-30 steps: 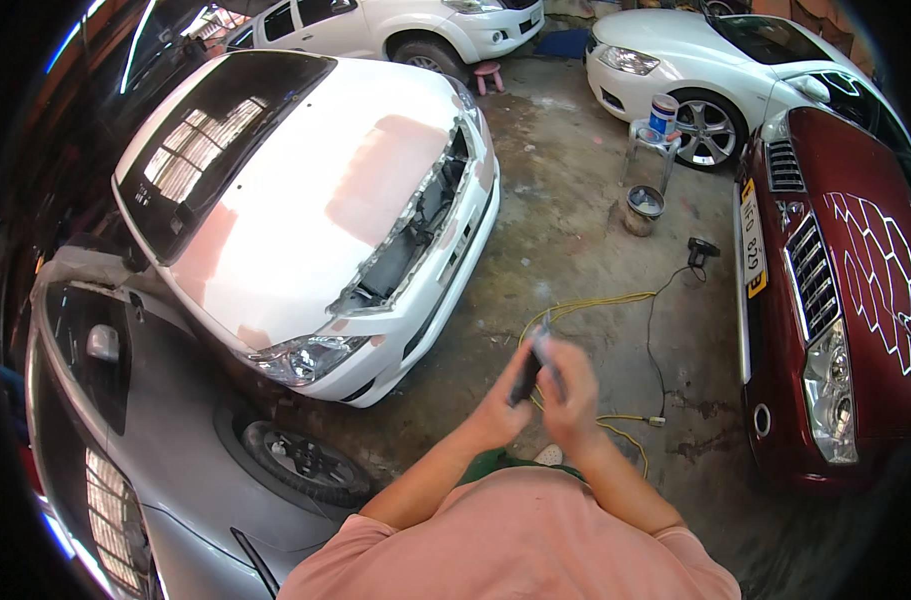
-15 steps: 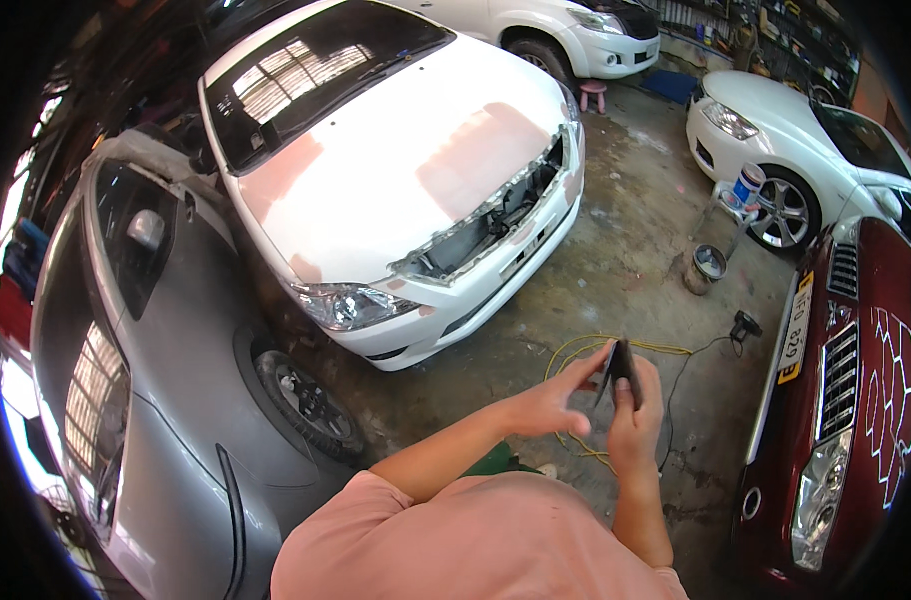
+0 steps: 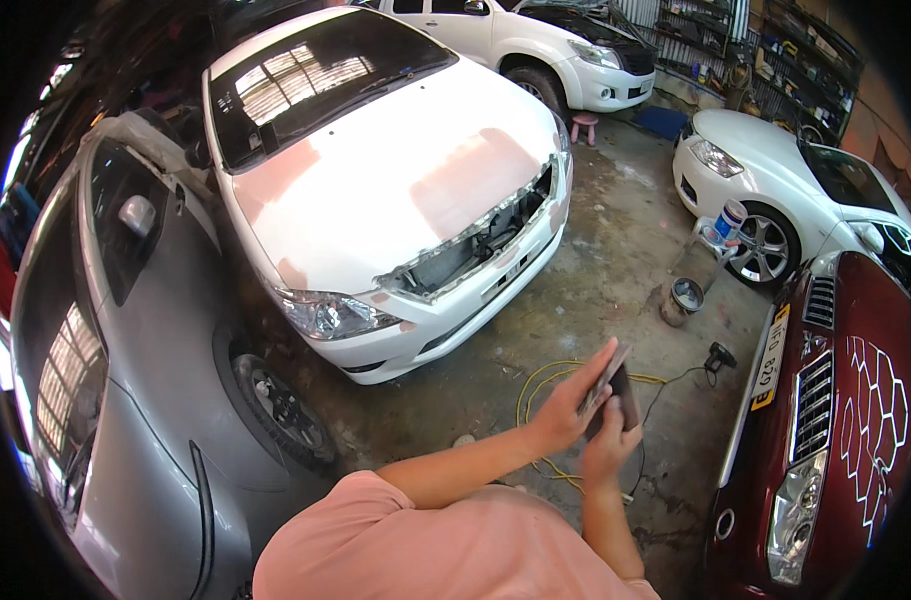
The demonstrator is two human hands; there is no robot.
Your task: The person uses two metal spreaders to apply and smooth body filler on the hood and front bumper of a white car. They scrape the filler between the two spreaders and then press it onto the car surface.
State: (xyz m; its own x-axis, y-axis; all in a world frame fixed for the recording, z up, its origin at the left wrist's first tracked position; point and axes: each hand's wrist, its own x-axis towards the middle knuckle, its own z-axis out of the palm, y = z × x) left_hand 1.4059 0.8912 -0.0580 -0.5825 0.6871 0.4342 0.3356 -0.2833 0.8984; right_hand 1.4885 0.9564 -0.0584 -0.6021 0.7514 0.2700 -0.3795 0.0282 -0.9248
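Note:
In front of my chest, both hands are together around a dark, flat, sheet-like piece (image 3: 624, 396) that looks folded or made of two layers. Its exact kind cannot be made out. My left hand (image 3: 563, 408) presses against the greyish side, fingers pointing up along it. My right hand (image 3: 609, 446) grips the lower part, with its thumb between the layers. Beyond the hands stands a white car (image 3: 405, 180) with pinkish patches on its hood and an open gap where the grille sits.
A silver car (image 3: 155, 370) stands at the left, a dark red car (image 3: 840, 400) at the right. Farther back are a white sedan (image 3: 740, 150) and a white pickup (image 3: 575, 60). A yellow cord (image 3: 535, 375), a bucket (image 3: 681, 300) and a stand with a can (image 3: 727, 222) are on the floor.
My left hand, apart from the flat piece with spread fingers before, has closed in against it. Both hands have shifted slightly left in view, and the whole view has turned a little.

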